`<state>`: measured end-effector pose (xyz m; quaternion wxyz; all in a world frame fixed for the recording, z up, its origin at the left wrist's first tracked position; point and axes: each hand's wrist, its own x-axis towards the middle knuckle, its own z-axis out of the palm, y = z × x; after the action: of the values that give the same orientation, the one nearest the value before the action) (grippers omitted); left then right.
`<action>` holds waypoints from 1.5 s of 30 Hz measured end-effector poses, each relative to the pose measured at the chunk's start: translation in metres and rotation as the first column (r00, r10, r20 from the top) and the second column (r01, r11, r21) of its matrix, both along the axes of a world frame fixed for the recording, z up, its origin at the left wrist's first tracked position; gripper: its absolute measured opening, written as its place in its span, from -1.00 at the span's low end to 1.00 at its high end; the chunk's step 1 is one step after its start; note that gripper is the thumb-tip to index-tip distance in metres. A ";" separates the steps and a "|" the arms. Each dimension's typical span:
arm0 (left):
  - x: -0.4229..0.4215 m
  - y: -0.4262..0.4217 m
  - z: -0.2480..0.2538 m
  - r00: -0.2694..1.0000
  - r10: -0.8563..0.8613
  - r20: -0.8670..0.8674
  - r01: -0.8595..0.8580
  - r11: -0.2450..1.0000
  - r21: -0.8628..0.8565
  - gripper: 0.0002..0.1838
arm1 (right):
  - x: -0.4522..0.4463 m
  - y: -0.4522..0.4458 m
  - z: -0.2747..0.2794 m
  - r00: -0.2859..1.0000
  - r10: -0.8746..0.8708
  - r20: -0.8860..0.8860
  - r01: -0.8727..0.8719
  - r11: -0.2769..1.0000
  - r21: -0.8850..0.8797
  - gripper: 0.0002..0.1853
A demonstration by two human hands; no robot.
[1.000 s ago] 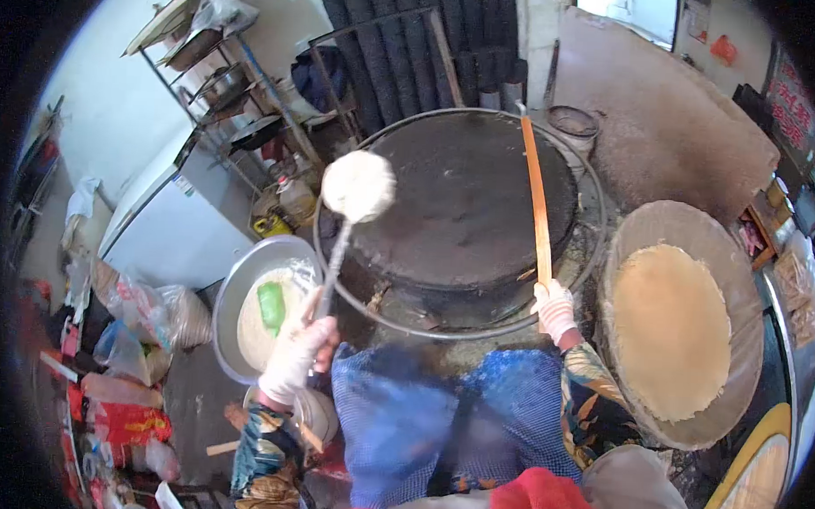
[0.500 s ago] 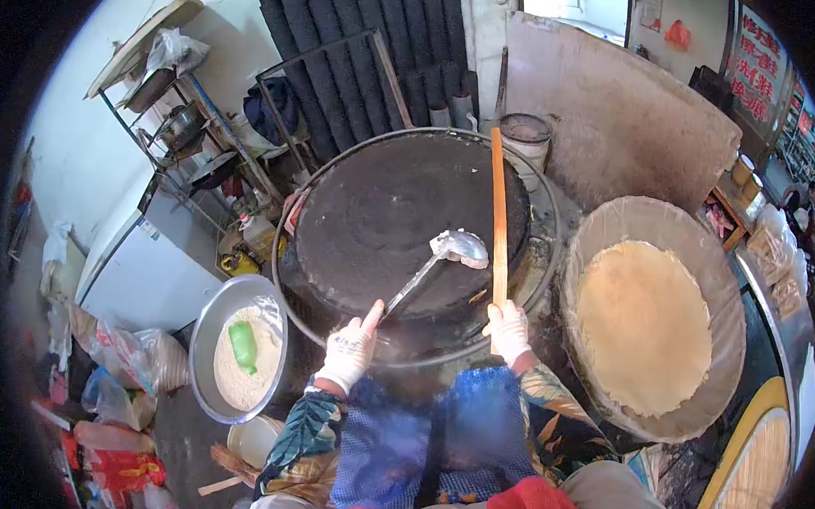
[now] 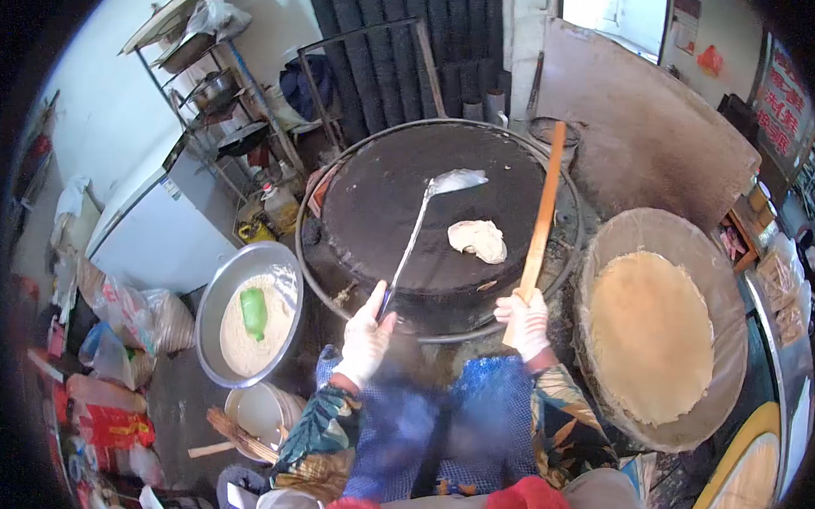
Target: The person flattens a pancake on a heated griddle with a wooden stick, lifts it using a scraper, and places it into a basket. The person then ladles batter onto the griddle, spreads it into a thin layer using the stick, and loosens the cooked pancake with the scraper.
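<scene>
My left hand [image 3: 366,338], in a white glove, is closed round the handle of a metal ladle [image 3: 458,181]. The ladle's bowl is tipped over the dark round griddle [image 3: 373,199]. A pale lump of batter [image 3: 480,241] lies on the griddle, right of the ladle's handle and apart from its bowl. In my right hand [image 3: 523,323], also gloved, is the lower end of a long flat wooden stick [image 3: 543,214]. The stick points up and away, over the griddle's right side.
A wide basket [image 3: 732,342] with a stack of round flat pancakes [image 3: 649,339] stands at the right. On the left, a metal basin [image 3: 209,337] holds flour and a green scoop [image 3: 253,314]. Below it stands a white bucket [image 3: 281,403] with a brush [image 3: 240,435].
The batter has left the ladle and now lies on the griddle. The ladle's bowl has moved away and turned over. The stick has tilted to the right.
</scene>
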<state>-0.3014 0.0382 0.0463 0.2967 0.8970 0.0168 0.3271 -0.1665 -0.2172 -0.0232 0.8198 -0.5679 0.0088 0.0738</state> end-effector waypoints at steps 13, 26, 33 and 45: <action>-0.167 0.129 -0.054 0.775 0.501 -0.386 -0.629 0.672 -0.390 -0.44 | -0.012 -0.040 0.032 0.877 0.469 -0.099 -0.068 -0.083 -0.994 -0.57; -0.173 0.232 -0.139 0.266 0.682 -0.682 -0.521 0.696 0.494 -0.63 | -0.022 -0.026 0.025 0.872 0.486 0.059 0.128 -0.110 -0.986 -0.57; -0.144 0.180 -0.099 0.387 0.809 -0.442 -0.606 0.585 0.539 -0.69 | -0.014 -0.031 0.018 0.889 0.444 0.108 0.184 -0.131 -0.974 -0.60; -0.007 -0.106 -0.085 0.909 0.244 -0.337 -0.016 0.830 0.557 -0.32 | -0.018 -0.040 0.017 0.850 0.503 0.153 0.246 -0.123 -0.961 -0.61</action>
<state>-0.3085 -0.0682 -0.0384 -0.0022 0.9875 0.0452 0.1507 -0.1845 -0.2571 -0.0067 0.0750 -0.9754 -0.2066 -0.0184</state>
